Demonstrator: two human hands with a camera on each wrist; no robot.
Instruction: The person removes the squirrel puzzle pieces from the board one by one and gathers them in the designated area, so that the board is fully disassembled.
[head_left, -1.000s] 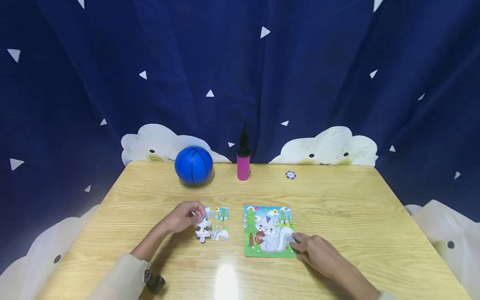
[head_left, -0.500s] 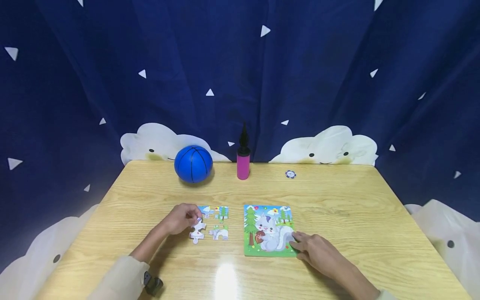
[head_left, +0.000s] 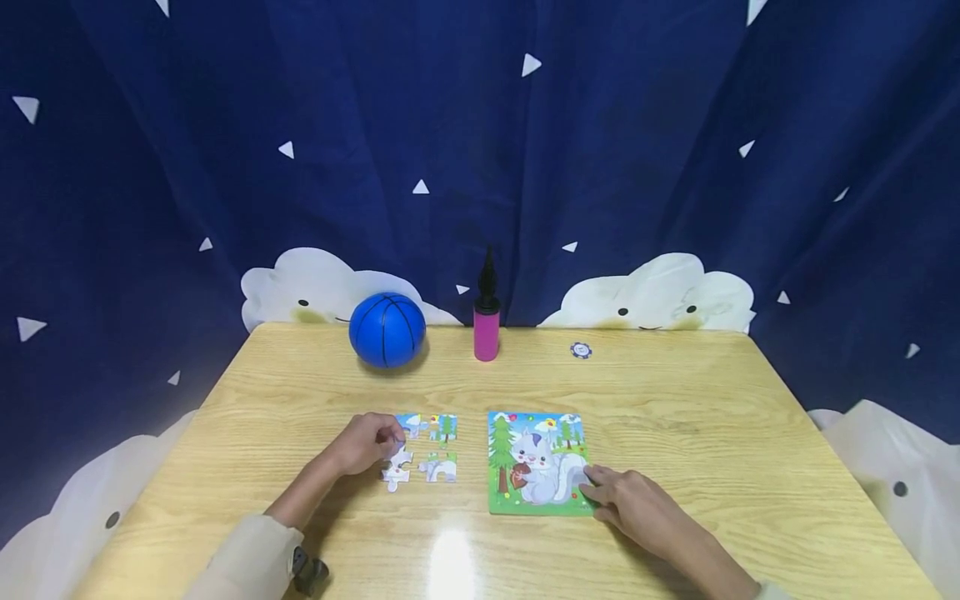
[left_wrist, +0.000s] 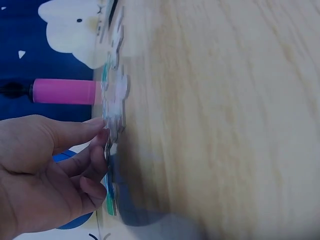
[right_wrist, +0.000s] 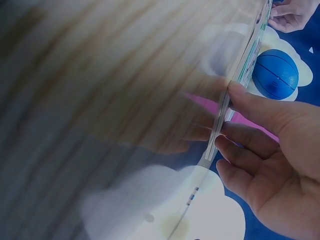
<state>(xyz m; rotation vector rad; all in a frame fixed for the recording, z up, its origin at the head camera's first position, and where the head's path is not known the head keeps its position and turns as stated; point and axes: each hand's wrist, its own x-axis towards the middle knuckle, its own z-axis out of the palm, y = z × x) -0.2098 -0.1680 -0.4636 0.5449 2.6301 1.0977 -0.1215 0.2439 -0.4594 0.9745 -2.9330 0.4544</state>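
Observation:
My left hand [head_left: 366,443] pinches a white jigsaw puzzle piece [head_left: 396,472] between thumb and fingers, just below the upper pieces on the table. Beside it lie another piece with green and white print [head_left: 439,468], a tree piece [head_left: 444,427] and a sky-blue piece [head_left: 411,423]. In the left wrist view the pieces show edge-on at the fingertips [left_wrist: 100,125]. To the right lies a square board printed with a squirrel [head_left: 536,462]. My right hand [head_left: 637,504] rests at its lower right edge, fingertips touching it.
A blue ball [head_left: 387,330] stands at the back left of the wooden table [head_left: 690,425]. Beside it stands a pink pump [head_left: 486,333] with a black nozzle. A round blue-and-white chip [head_left: 581,350] lies at the back. A dark blue curtain [head_left: 645,167] hangs behind.
My left hand has shifted slightly left and downward with the white piece, which now sits apart from the piece on its right. The right hand and the squirrel board have stayed put.

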